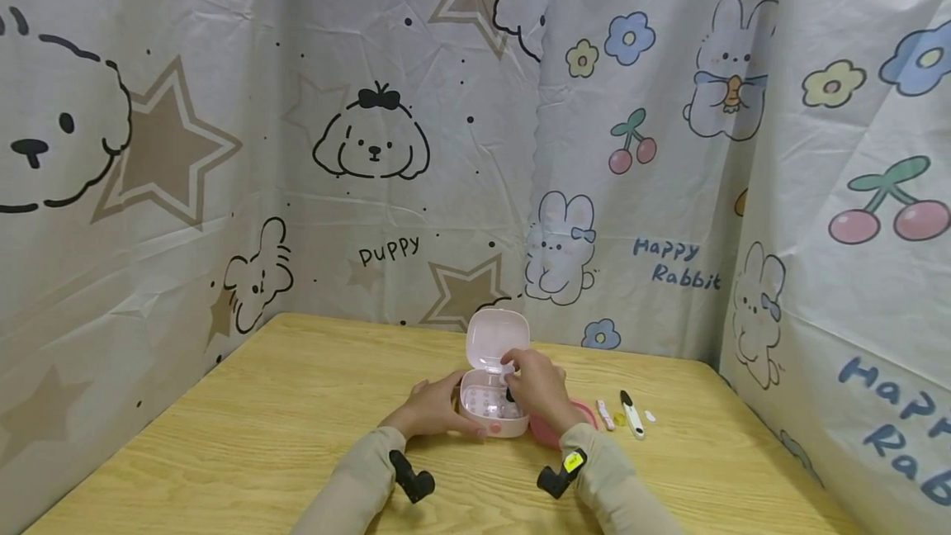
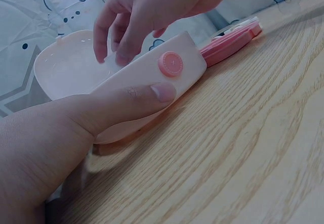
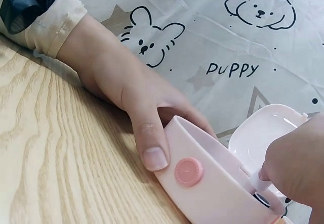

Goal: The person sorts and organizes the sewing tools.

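A small pale pink box (image 1: 494, 428) with a round pink button on its front stands on the table, its hinged lid (image 1: 498, 337) raised. My left hand (image 1: 434, 407) grips the box's left side, thumb (image 2: 164, 92) across the front wall and the fingers round the far side. Over the box's right half, my right hand (image 1: 537, 385) pinches a small white piece (image 3: 259, 181) between thumb and fingertips. Just below that piece shows a dark oval part (image 3: 261, 199) inside the box. Most of the white piece is hidden by the fingers, so I cannot tell its kind.
Right of the box lies a deeper pink tray or lid (image 1: 546, 434), partly under my right forearm. Beyond it are a small pink-and-white item (image 1: 605, 415), a yellow piece (image 1: 620, 419), a black-and-white slim tool (image 1: 631, 415) and a white scrap (image 1: 650, 416). Printed curtains surround the wooden table (image 1: 334, 370).
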`<state>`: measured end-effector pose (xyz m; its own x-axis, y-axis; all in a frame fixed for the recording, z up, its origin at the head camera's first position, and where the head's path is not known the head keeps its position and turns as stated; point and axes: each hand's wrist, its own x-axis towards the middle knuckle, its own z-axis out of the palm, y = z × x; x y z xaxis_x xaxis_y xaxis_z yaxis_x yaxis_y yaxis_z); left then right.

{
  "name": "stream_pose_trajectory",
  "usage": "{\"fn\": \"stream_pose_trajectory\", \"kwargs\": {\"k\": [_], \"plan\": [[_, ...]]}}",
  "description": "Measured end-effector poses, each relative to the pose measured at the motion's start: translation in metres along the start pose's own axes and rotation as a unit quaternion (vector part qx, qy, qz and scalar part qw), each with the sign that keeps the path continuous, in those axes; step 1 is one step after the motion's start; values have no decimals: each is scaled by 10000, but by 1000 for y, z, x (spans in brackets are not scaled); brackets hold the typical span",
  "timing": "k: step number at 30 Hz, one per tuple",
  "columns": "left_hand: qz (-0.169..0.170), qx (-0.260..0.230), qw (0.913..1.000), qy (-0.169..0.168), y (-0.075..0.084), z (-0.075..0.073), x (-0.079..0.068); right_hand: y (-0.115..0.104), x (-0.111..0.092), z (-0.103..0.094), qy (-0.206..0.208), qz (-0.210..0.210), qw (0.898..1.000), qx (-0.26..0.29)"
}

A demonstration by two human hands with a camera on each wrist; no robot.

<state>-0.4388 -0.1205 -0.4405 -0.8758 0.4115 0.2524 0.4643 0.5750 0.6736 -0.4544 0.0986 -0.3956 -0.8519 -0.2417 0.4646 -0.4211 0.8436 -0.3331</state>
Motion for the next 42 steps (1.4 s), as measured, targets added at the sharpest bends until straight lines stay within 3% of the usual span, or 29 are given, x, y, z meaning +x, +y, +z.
{"fn": "stream_pose_trajectory", "kwargs": {"k": [42], "plan": [[56, 8, 10000, -58, -3, 0, 1, -2, -2, 13, -407, -201, 9986, -271]]}}
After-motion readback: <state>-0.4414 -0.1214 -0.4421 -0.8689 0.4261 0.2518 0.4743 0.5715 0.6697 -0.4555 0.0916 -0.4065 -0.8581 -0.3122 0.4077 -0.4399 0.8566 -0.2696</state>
